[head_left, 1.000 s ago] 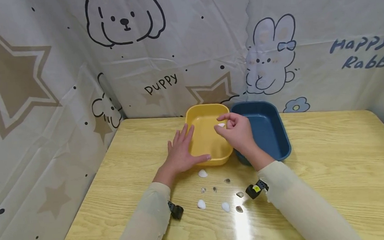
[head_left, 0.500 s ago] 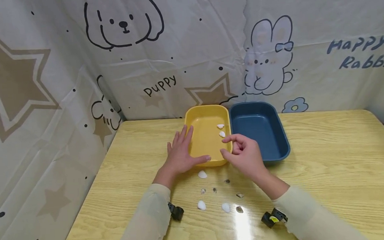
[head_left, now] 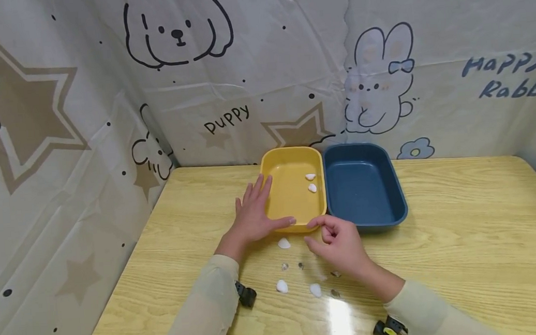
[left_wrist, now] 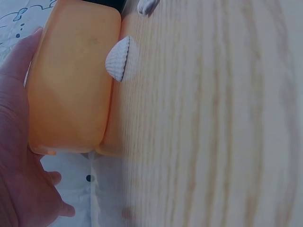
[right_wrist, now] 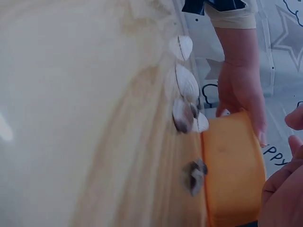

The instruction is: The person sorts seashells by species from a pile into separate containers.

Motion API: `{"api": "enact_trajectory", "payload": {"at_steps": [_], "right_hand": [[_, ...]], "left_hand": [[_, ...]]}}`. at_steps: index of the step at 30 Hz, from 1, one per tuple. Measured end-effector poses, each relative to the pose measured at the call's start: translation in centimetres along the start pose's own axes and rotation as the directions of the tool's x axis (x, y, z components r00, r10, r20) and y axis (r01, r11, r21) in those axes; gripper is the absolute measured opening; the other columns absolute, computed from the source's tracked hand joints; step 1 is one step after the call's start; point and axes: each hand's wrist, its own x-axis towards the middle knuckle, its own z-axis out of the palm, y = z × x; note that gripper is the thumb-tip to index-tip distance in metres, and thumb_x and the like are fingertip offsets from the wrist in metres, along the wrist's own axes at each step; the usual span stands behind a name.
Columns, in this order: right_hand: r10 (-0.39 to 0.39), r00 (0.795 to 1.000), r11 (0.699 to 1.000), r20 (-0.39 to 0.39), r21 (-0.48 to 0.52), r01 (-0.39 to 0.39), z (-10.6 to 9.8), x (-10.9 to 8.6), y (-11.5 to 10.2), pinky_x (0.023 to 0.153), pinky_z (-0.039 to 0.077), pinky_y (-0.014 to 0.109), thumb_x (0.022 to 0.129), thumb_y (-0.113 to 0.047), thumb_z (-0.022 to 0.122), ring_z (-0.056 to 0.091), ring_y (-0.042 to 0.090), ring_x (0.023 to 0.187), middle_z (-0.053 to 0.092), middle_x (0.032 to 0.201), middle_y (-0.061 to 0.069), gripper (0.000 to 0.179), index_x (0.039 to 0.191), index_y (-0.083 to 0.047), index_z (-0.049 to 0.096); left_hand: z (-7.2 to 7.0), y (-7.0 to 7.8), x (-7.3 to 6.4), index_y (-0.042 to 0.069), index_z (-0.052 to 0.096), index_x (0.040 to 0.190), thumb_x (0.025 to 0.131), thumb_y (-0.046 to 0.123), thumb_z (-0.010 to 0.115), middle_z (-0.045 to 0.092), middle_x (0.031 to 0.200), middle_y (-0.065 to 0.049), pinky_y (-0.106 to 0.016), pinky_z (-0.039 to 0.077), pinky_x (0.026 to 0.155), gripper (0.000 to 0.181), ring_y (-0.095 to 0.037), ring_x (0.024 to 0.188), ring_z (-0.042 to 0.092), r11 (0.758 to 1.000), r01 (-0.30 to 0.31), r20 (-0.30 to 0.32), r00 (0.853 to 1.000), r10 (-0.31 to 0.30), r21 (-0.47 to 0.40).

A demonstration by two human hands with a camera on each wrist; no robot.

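Resting splayed left hand (head_left: 253, 218) on yellow tray (head_left: 293, 199); right grip (head_left: 340, 243) apart, unloaded; I'd pinch white shell (head_left: 282, 286) by rim.

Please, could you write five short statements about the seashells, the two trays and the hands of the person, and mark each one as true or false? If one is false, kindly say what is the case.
1. Two small white seashells lie in the yellow rounded-rectangular plastic tray. True.
2. The dark blue rounded-rectangular tray stands to the left of the yellow one. False: it stands to its right.
3. The person's bare left hand touches the yellow tray. True.
4. The person's bare right hand pinches a seashell. False: its thumb and forefinger are apart, with nothing between them.
5. Loose white and greyish seashells lie on the pale wood-grain table. True.
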Motion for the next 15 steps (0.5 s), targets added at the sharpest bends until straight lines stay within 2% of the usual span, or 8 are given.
{"api": "enact_trajectory", "payload": {"at_steps": [5,9,15], "right_hand": [[0.070,0.996,0.996,0.055,-0.067,-0.066,0.5,0.2,0.7,0.051,0.032,0.024,0.080,-0.003,0.083,0.028,0.007,0.047,0.030,0.056,-0.007,0.020,0.097,-0.004,0.072],[0.137,0.983,0.982,0.122,-0.145,-0.119,0.8,0.6,1.4,0.053,0.035,0.026,0.080,-0.007,0.083,0.031,0.006,0.047,0.033,0.056,-0.008,0.024,0.102,-0.004,0.072],[0.166,0.963,0.967,0.212,-0.229,-0.116,1.3,0.8,2.0,0.053,0.035,0.026,0.080,-0.014,0.083,0.033,0.006,0.048,0.035,0.055,-0.009,0.031,0.107,-0.005,0.073]], "left_hand": [[-0.1,0.1,0.0,0.029,0.002,0.162,0.071,0.084,0.063,-0.003,0.167,0.003,-0.065,0.002,0.112,0.123,-0.032,0.151,-0.004,1.000,0.000,0.004,1.000,0.000,0.004],[-0.2,0.2,-0.1,0.029,0.002,0.162,0.072,0.080,0.066,-0.003,0.167,0.003,-0.065,0.001,0.112,0.122,-0.029,0.151,-0.006,1.000,0.007,0.007,1.000,-0.007,-0.009],[-0.1,0.2,-0.2,0.029,0.003,0.162,0.072,0.081,0.066,-0.003,0.167,0.003,-0.065,0.002,0.112,0.122,-0.029,0.151,-0.005,1.000,0.008,0.001,1.000,-0.008,-0.010]]}}
